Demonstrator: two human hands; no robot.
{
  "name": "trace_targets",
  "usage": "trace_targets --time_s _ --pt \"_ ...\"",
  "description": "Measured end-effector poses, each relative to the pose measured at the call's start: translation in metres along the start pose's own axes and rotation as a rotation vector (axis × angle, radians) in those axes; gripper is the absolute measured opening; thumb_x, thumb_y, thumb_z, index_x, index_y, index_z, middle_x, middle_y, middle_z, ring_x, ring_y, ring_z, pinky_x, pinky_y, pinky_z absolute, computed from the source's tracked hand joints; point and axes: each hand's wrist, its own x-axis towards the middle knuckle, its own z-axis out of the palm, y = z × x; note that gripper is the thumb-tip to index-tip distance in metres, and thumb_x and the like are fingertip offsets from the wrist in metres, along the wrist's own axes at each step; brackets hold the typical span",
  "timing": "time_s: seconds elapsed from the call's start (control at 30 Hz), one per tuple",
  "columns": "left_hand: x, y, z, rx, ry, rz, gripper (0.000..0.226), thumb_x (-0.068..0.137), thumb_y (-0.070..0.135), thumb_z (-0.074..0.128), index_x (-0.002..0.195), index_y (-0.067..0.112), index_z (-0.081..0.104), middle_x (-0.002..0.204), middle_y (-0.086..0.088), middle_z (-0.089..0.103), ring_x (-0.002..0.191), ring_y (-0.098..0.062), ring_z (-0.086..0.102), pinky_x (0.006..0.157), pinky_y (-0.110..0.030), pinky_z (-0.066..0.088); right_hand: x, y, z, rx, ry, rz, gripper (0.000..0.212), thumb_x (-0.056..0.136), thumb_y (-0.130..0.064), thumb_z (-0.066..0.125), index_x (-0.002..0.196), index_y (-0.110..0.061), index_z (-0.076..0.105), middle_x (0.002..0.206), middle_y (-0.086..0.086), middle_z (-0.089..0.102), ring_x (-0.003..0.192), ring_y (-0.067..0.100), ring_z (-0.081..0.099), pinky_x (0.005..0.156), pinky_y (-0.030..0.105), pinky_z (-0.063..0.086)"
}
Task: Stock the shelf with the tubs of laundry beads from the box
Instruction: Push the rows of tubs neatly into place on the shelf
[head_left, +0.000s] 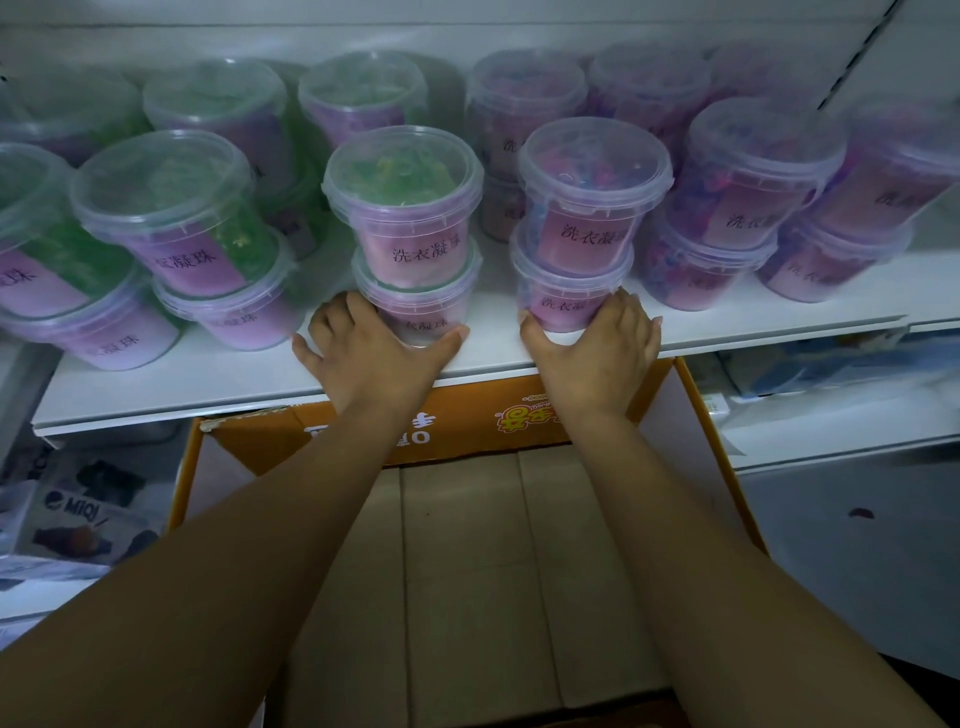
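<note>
two stacks of two tubs each are held at the near edge of the white shelf (208, 379). the left hand (371, 345) is wrapped round the left lower tub (423, 306), with the thumb laid on its right side and the fingers curled round its left side. the little finger is spread out over the shelf. on that tub the left upper tub (402, 208) is stacked upright, and green beads are seen through its clear lid.

just to the right, apart from the first stack, the right lower tub (566, 299) is gripped by the right hand (597, 345), thumb on its left side and fingers curled round its right side. the right upper tub (592, 192), filled with pink and blue beads, is stacked on it. whether the lower tubs are fully rested on the shelf cannot be told.

to the left, green tubs (171, 208) are stacked in twos, some tilted. to the right and far back, purple tubs (753, 176) are stacked likewise. pink labels with printed characters are borne by the tubs.

below the shelf's near edge the box (467, 571) is seen open. its orange flap is raised toward the shelf and its plain cardboard floor is shown between the forearms. on a lower level at the left, printed packets (78, 514) are laid.
</note>
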Motion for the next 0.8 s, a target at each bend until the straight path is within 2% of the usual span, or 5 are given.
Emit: trace_targets --time_s 0.2,0.47,0.63,0.73,0.8 --pt "-0.004 -0.002 0.002 0.080 -0.009 0.035 0.112 0.070 0.094 0.041 0.143 0.010 0.035 0.152 -0.014 0.041 0.145 -0.034 0.030 0.119 -0.060 0.017 0.001 0.002 -0.002 0.014 -0.037 0.001 0.098 0.076 -0.081 0.053 0.144 -0.011 0.045 0.151 0.007 0.048 0.146 0.023 0.035 0.125 0.045 0.012" --pt "-0.005 -0.003 -0.006 0.106 -0.088 0.067 0.114 0.072 0.094 0.038 0.147 0.009 0.033 0.156 -0.013 0.036 0.148 -0.033 0.025 0.120 -0.060 0.014 0.000 -0.002 -0.009 0.006 -0.104 0.005 0.100 0.076 -0.081 0.053 0.147 -0.010 0.042 0.155 0.007 0.043 0.149 0.023 0.029 0.125 0.045 0.010" --pt "-0.013 -0.029 -0.024 0.050 -0.196 0.180 0.105 0.082 0.086 0.040 0.154 0.010 0.033 0.165 -0.012 0.024 0.154 -0.028 0.016 0.125 -0.048 0.011 -0.010 -0.001 -0.022 -0.138 -0.287 -0.052 0.105 0.087 -0.081 0.034 0.158 -0.006 0.019 0.168 0.012 0.014 0.156 0.024 0.004 0.125 0.044 -0.005" --pt "-0.029 -0.061 -0.037 0.074 -0.193 0.296 0.090 0.093 0.074 0.035 0.156 0.010 0.033 0.166 -0.012 0.023 0.154 -0.027 0.018 0.126 -0.044 0.014 -0.035 -0.004 -0.031 -0.245 -0.356 -0.086 0.096 0.095 -0.073 0.019 0.159 -0.003 0.005 0.168 0.017 -0.001 0.155 0.027 -0.007 0.125 0.049 -0.003" --pt "-0.038 -0.086 -0.046 0.136 -0.188 0.363 0.085 0.097 0.070 0.033 0.155 0.009 0.033 0.165 -0.014 0.026 0.153 -0.028 0.020 0.126 -0.045 0.014 -0.056 -0.012 -0.035 -0.288 -0.365 -0.113 0.096 0.096 -0.072 0.015 0.159 -0.001 0.003 0.167 0.020 -0.002 0.155 0.029 -0.008 0.125 0.050 -0.003"
